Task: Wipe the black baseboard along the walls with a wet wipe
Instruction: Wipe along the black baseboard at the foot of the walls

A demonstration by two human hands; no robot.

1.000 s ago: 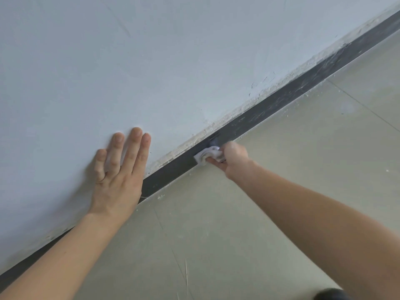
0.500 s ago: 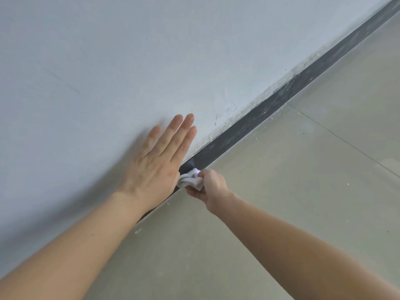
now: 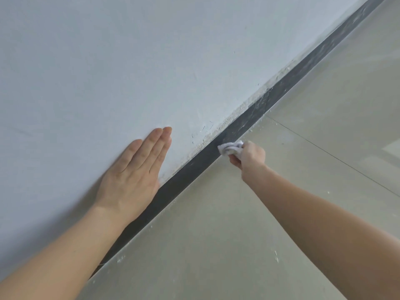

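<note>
Baseboard (image 3: 194, 167), black strip, runs diagonally from lower left to upper right where the wall (image 3: 151, 61) meets the floor (image 3: 238, 234). No writing or labels show anywhere, and no containers. Right hand (image 3: 249, 155) is closed in a fist around a crumpled white wipe (image 3: 230, 147), pressing the wipe against the face of the baseboard; thumb sits under the wad, fingers curled over it. Left hand (image 3: 134, 176) is spread flat with fingers straight and together, palm pressed on the wall just above the baseboard, holding nothing; the heel of the palm sits close to the strip's top edge. Hands are apart, the left nearer the camera, the right further along the strip. Baseboard beyond the wipe looks dusty with pale streaks; the part between the hands looks darker and cleaner. Rough, crumbly plaster edge runs along the top of the strip. White specks dot the floor next to the baseboard. Thin tile seam (image 3: 324, 152) crosses the floor right of the wiping hand.
</note>
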